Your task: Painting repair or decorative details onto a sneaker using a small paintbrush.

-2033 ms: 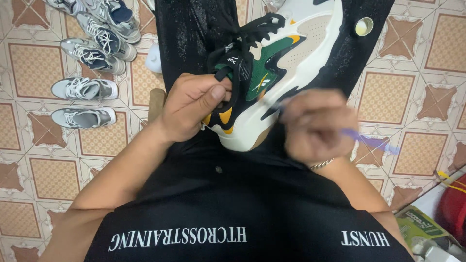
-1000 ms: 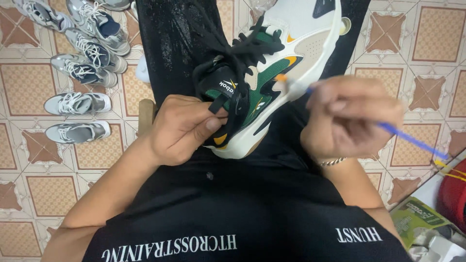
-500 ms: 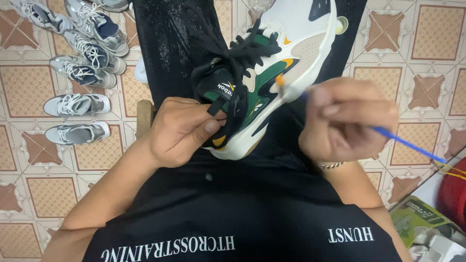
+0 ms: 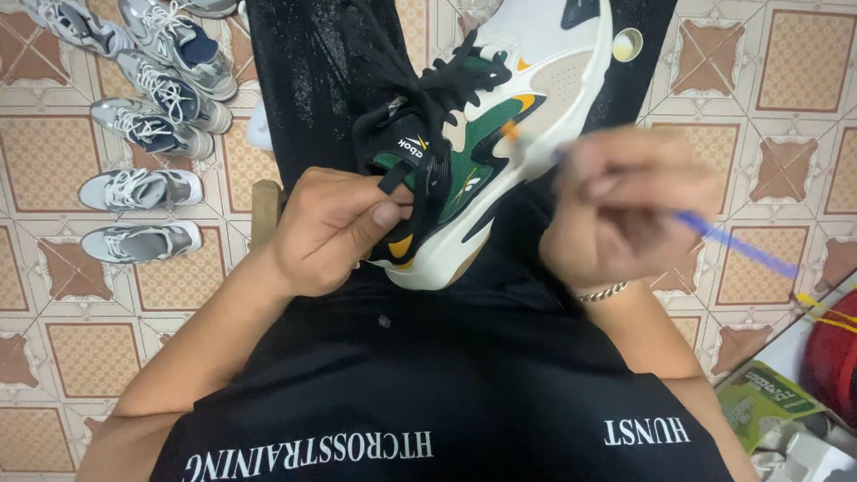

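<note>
A white, green, black and yellow sneaker (image 4: pixel 527 98) with black laces lies on my lap, toe pointing away. My left hand (image 4: pixel 335 223) grips its heel collar, thumb pressed on the black tongue and pull tab. My right hand (image 4: pixel 629 210), blurred by motion, holds a thin blue-handled brush (image 4: pixel 732 243); its tip sits against the side of the sneaker near the orange accent. A metal bracelet is on my right wrist.
Several grey and white sneakers (image 4: pixel 143 187) lie in a row on the patterned tile floor at the left. A green box (image 4: pixel 768 397) and a red object (image 4: pixel 830 357) sit at the lower right. A wooden stool edge (image 4: pixel 265 210) shows under my left leg.
My right hand has shifted slightly along the sneaker's side with the brush and is now blurred. My left hand keeps the same grip on the heel.
</note>
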